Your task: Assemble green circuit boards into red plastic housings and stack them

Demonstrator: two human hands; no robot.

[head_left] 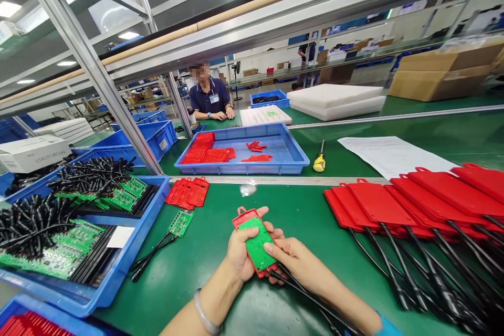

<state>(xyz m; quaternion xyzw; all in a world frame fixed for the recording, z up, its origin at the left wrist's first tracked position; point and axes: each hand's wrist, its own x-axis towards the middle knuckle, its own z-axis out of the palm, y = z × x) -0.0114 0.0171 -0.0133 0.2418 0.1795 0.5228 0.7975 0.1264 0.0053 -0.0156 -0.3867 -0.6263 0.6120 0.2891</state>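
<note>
Both hands hold one green circuit board [259, 243] in one red case [246, 216], above the green tabletop [303, 205]; the left hand [238, 257] cups it, the right hand [289, 253] pinches its right side. Tabletop stretches rightward to the cabled red cases [378, 202] and leftward to one loose board [181, 223], near a blue bin's edge [100, 294]. One yellow screwdriver [319, 163] lies beside one shallow tray [236, 169].

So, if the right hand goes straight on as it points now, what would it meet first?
The green circuit board, which the right hand seems to touch; beyond it, probably the left hand, though depth is unclear.
</note>
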